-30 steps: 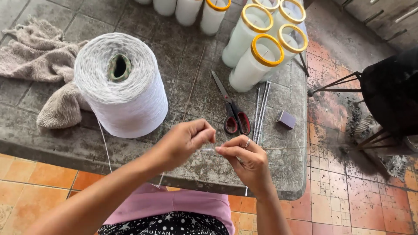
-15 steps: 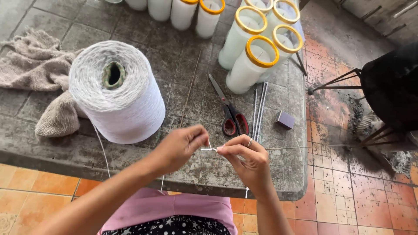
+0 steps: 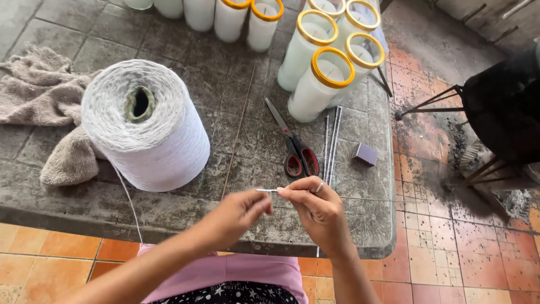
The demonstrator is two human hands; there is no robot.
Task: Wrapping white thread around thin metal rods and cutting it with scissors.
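Two hands, left and right, pinched a short white wick between fingertips above a stained counter, near a thread cone and red-handled scissors.

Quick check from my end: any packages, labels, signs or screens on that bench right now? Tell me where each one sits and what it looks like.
Small box: on the table right of the scissors, flat rectangular, purple-grey; the only package-like thing.
Glass candle jars: back of the table, tall white cylinders with yellow rims; no label shows.
Signs and screens: none in view.
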